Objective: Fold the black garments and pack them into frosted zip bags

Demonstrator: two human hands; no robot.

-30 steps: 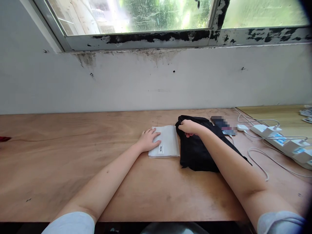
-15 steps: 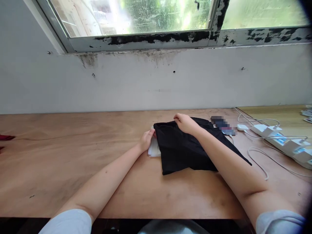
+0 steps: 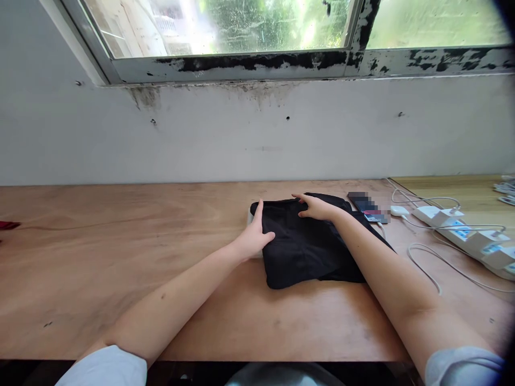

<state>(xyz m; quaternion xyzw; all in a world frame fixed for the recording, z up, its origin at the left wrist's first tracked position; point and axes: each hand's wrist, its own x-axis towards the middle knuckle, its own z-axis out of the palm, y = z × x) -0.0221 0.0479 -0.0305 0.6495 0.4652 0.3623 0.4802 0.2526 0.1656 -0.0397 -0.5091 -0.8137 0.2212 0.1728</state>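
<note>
A folded black cloth, perhaps a garment, lies on the wooden table in front of me. My left hand rests at its left edge with thumb and fingers spread apart. Beneath that edge shows a strip of something white, mostly hidden by the cloth and my hand. On the upper part of the cloth lies my right hand, its fingers stretched out and apart, touching the fabric near the far edge.
Right of the cloth lies a phone with a cable plugged in. Farther right are a white power strip with chargers, a small white charger puck and loose cables. A bit of red cloth sits at the far left.
My left hand has let go of the corner and opened along the left edge. The cloth has shifted slightly left over the white thing. My right hand has spread its fingers.
</note>
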